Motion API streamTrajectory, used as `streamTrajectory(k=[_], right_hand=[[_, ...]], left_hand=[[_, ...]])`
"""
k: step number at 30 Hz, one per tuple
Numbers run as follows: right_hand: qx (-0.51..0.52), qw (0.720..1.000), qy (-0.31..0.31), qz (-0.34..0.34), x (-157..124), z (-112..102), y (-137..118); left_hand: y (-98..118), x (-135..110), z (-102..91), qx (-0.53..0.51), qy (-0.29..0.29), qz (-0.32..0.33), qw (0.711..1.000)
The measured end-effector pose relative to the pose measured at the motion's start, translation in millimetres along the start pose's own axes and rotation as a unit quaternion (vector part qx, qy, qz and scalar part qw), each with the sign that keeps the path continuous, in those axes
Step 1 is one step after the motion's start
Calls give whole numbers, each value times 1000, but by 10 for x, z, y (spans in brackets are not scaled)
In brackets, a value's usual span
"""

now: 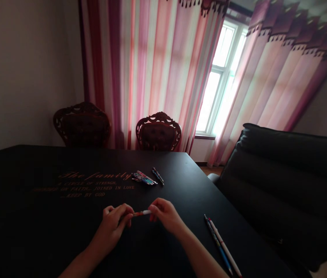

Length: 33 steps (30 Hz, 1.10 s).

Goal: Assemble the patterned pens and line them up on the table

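Note:
A pen with a reddish patterned barrel and a white end is held level above the black table. My left hand is closed on its patterned end, thumb and fingers pinching it. On the white end, the thumb and fingers of my right hand are closed too. Both tips of the pen are hidden by fingers. Beyond my hands lies a bunch of several colourful pens, and just right of it is a small group of dark pens.
The black table carries printed lettering. Near its right edge lie a blue-and-dark pen and a white-and-red pen. Two carved chairs stand behind it, and a black leather chair is at the right.

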State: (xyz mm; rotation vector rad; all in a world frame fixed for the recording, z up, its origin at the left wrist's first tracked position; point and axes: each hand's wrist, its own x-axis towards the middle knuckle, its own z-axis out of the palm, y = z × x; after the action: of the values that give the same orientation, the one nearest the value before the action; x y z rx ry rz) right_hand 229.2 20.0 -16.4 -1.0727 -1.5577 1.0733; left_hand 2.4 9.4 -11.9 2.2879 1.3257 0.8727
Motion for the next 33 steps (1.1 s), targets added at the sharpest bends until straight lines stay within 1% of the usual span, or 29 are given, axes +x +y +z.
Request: streamTrajectory(k=[5,11,13,19,22,25,28,33], right_hand=[[12,1000,-3,0,9,12,23],[61,998,-21,24,31,7,86],[62,998,-14,24,33,5,93],[68,996,-32,44,23,23,66],[57,996,-29,55,20,16,60],[53,998,0,42,18,-28,33],[49,997,31,45,26,-104,-4],[-34,995,87,32,77,-238,35]], left_hand=[[-10,17,38,-5,-14,5,1000],[-15,12,38,-10,-11,1,1000],[-9,10,32,-13,-13,0,1000],[-8,31,49,-17,-15,2,1000],[-8,41,57,-18,-19,-3,1000],[-6,48,43,-24,-26,-23,999],[-25,57,-9,-28,-25,-47,998],[-124,72,-152,5,-16,-58,998]])
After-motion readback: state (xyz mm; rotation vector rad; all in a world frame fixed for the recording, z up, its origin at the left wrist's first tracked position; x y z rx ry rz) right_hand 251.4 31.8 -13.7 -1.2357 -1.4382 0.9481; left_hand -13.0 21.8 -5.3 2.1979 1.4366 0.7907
